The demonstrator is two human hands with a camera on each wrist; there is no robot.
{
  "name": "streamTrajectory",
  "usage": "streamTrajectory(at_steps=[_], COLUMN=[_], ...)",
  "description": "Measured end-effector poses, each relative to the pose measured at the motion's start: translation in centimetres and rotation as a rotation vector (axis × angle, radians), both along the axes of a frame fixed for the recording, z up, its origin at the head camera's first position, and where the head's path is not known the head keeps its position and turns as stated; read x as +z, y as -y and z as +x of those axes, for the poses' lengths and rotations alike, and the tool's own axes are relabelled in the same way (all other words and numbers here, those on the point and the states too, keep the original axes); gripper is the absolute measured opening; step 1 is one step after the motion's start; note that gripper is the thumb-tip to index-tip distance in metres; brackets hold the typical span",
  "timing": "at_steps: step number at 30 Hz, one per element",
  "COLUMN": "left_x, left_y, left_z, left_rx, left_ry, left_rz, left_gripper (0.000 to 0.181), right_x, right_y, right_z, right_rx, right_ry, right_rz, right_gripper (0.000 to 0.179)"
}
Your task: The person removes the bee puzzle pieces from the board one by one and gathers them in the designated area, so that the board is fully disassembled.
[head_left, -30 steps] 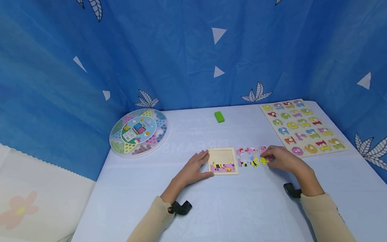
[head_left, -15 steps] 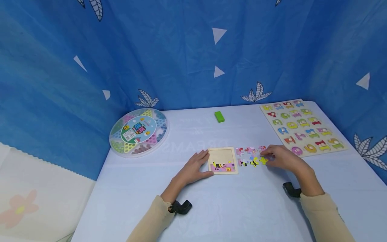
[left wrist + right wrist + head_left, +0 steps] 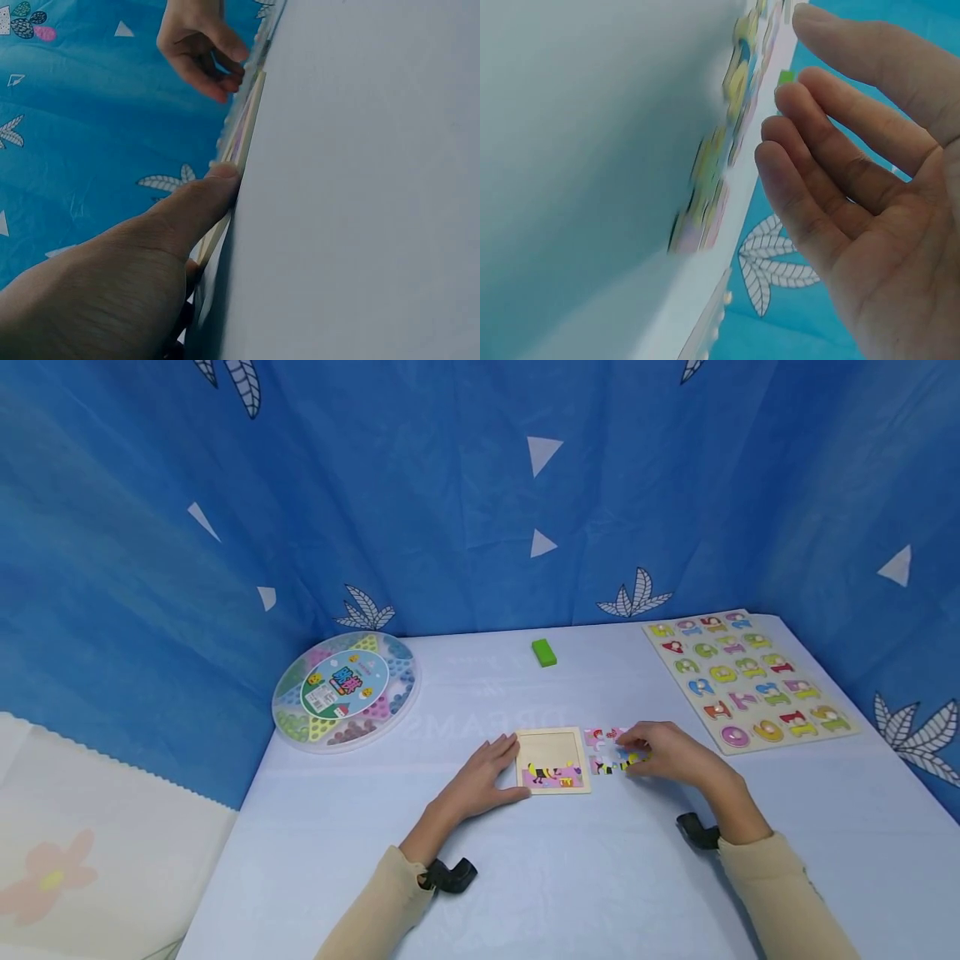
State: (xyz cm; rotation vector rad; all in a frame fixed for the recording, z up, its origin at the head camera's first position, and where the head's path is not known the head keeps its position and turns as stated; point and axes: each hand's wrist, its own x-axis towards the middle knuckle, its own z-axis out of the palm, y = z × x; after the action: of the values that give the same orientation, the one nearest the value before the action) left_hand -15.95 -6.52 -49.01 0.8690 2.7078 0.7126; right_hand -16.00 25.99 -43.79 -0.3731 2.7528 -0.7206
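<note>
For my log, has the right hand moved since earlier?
Yes: in the head view, the right hand moved left, closer to the wooden puzzle frame.

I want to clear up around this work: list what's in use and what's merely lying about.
In use, it appears:
square pale-wood puzzle tray, touched by the left hand
small pink-and-yellow jigsaw pieces, at the right hand

Lying about, untouched:
round clear-plastic game case with coloured contents
small green rectangular block
cream rectangular board of colourful numbers
</note>
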Motion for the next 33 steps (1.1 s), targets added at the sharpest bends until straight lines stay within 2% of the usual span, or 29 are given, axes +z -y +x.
streamTrajectory(at_steps=[13,18,28,33], left_x=[-0.5,-0.5,-0.4,-0.1], left_y=[0.2,0.2,0.1,0.1], left_z=[-0.1,-0.1,-0.1,-0.2], left_rx=[-0.008,-0.005,0.005,-0.002], left_ry=[-0.011,0.000,-0.007,-0.012], left_rz=[-0.008,-0.004,-0.022,-0.023], left_gripper=[0.086,0.086,0.085,0.085], right_x=[-0.9,-0.7,0.2,0.5], right_y=[3.8,5.1,8.4,9.7], right_z=[-0.3,-0.5,-0.9,-1.1], right_rx=[0.049,0.061,0.137,0.159], right_ry=[-0.010,-0.002,-0.003,0.003], right_rz=[-0.015,-0.011,-0.009,0.000], right_gripper=[0.039,0.039,0.036,0.036])
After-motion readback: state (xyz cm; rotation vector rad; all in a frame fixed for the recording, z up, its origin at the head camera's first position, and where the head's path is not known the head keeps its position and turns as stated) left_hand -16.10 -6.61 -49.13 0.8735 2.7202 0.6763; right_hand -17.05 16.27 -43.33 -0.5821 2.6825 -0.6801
